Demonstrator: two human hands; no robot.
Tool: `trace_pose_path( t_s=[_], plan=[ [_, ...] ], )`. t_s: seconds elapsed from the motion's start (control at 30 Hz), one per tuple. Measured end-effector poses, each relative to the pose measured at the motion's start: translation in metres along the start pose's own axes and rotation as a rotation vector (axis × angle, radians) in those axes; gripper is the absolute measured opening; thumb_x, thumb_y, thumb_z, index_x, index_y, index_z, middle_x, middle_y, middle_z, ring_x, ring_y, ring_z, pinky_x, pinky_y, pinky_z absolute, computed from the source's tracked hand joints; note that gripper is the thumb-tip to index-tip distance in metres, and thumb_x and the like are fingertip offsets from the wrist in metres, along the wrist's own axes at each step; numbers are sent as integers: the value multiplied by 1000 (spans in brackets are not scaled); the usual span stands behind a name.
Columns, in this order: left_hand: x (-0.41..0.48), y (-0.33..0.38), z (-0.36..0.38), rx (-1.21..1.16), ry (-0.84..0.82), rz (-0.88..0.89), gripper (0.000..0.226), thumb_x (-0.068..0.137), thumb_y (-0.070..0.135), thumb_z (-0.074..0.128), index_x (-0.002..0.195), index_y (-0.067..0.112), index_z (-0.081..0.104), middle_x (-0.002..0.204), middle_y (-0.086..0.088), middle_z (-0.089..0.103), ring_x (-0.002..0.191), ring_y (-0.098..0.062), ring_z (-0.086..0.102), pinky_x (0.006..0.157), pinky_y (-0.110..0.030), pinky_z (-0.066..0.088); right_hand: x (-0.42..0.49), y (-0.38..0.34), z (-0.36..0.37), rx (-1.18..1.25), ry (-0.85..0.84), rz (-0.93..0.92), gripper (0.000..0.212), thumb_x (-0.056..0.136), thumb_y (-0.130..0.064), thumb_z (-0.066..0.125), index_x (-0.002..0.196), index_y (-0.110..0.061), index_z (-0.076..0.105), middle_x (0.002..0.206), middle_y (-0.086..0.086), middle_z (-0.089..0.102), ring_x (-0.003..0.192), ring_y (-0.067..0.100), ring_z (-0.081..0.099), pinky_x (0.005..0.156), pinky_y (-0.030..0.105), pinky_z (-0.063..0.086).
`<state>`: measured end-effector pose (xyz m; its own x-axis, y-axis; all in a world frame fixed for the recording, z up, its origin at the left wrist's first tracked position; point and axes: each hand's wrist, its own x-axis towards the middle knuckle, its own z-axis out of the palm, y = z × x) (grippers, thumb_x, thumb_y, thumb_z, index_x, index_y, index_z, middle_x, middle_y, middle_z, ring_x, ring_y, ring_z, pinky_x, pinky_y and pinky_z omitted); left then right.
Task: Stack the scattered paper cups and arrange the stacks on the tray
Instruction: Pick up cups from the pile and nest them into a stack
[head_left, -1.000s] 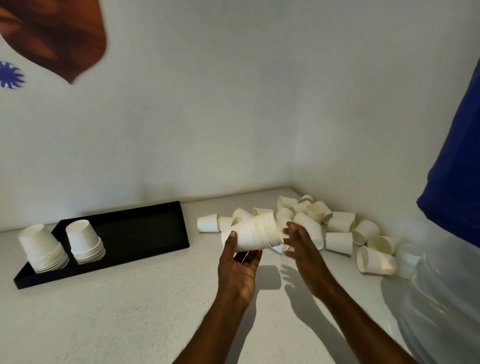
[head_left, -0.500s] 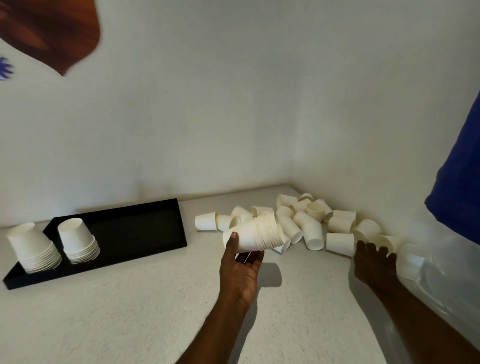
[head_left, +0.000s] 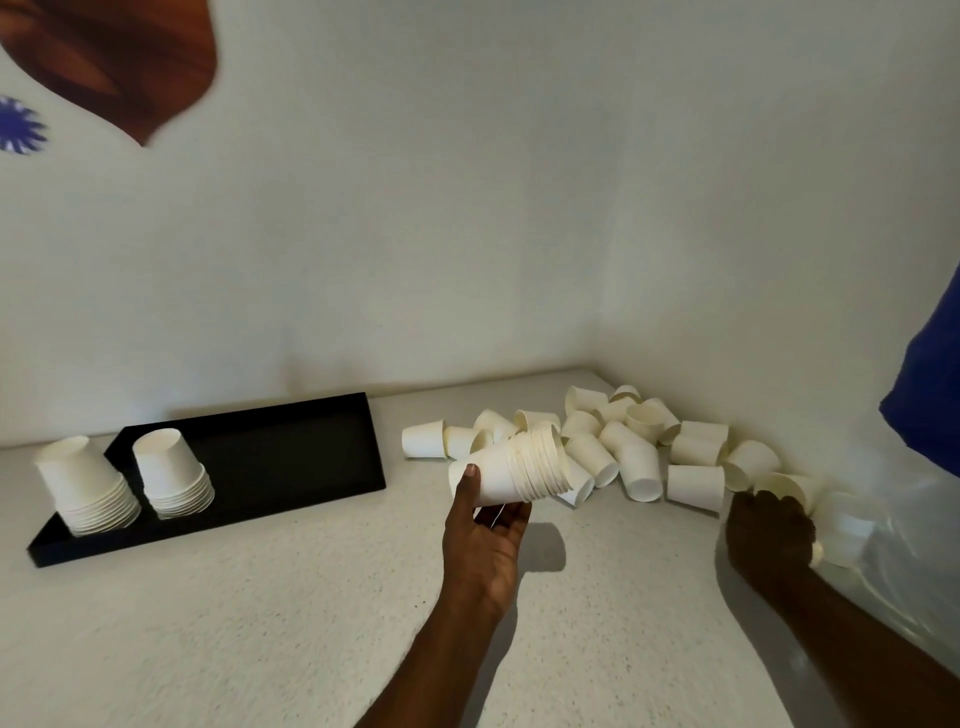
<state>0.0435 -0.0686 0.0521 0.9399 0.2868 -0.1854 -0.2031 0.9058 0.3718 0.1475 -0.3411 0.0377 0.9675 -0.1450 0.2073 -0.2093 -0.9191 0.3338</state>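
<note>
My left hand (head_left: 485, 535) holds a sideways stack of white paper cups (head_left: 514, 470) above the counter, thumb on top, rims facing right. My right hand (head_left: 769, 530) grips a single paper cup (head_left: 787, 486) lying at the right end of the scattered pile. Several loose white cups (head_left: 623, 447) lie on their sides in the back right corner. A black tray (head_left: 291, 447) sits at the left with two upside-down cup stacks, one (head_left: 174, 475) inside it and one (head_left: 85, 486) at its left end.
A white speckled counter (head_left: 260, 623) meets two white walls in the corner behind the pile. A clear plastic bag (head_left: 893, 545) lies at the right edge, with one cup partly under it. A blue sleeve (head_left: 930, 405) hangs at the far right.
My right hand left the held stack, swung right to the end of the pile and closed round a single cup. My left hand kept the stack nearly still.
</note>
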Motion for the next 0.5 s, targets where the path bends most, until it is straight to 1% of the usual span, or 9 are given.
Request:
trace_pose_path(
  t_s=[0.03,0.1,0.2,0.23,0.27,0.33,0.37,0.43,0.5],
  plan=[
    [0,0,0,0,-1,2,57,78,26,70,129,11,48,122,-23,61,104,-35,67,75,-43,60,-1,-1,-4,-39,-21,20,38,89,-34,57,122,-15,54,117,4,61,110,25,59,86,38,55],
    [0,1,0,-1,1,2,57,78,26,70,129,11,49,122,-23,61,104,-35,67,76,-43,60,-4,-5,-20,69,-42,82,40,86,-35,60,120,-15,55,115,5,61,109,25,57,88,39,53],
    [-1,1,0,3,9,10,60,75,27,72,128,11,49,122,-23,61,107,-36,65,80,-45,59,2,-5,-41,391,-71,118,49,80,-31,66,119,-8,47,115,13,55,108,32,54,90,41,48],
    [-1,1,0,7,10,13,60,75,27,72,128,11,49,122,-23,61,107,-36,65,81,-45,59,4,-4,-49,564,-94,119,55,77,-30,70,120,-6,45,115,15,54,105,34,54,87,40,48],
    [-1,0,0,10,13,16,61,75,28,72,128,11,49,122,-23,61,106,-36,65,82,-46,59,3,-1,-58,823,-129,114,59,75,-27,74,121,-4,45,113,16,56,101,34,56,84,41,48],
    [-2,0,0,9,16,21,61,74,27,72,129,11,49,122,-23,61,105,-36,66,81,-46,59,-7,1,-75,1504,-234,53,54,72,-16,77,119,-6,52,107,16,64,92,31,62,79,45,55],
    [-3,0,1,8,16,23,61,74,27,72,129,11,49,122,-23,61,104,-36,66,80,-45,59,-15,1,-84,1777,-299,13,51,72,-12,77,119,-9,56,108,15,66,93,30,64,78,46,56],
    [-5,0,1,17,11,28,61,75,27,72,129,11,49,122,-23,61,102,-35,68,79,-44,60,-35,-7,-96,2148,-412,-79,51,69,-12,75,118,-11,59,112,14,67,101,31,65,75,41,56],
    [-7,-2,2,35,6,32,59,76,27,72,129,12,50,121,-23,62,100,-34,69,80,-44,59,-53,-22,-105,2327,-463,-161,49,67,-14,73,114,-10,61,110,12,69,104,31,64,77,38,56]
  ],
)
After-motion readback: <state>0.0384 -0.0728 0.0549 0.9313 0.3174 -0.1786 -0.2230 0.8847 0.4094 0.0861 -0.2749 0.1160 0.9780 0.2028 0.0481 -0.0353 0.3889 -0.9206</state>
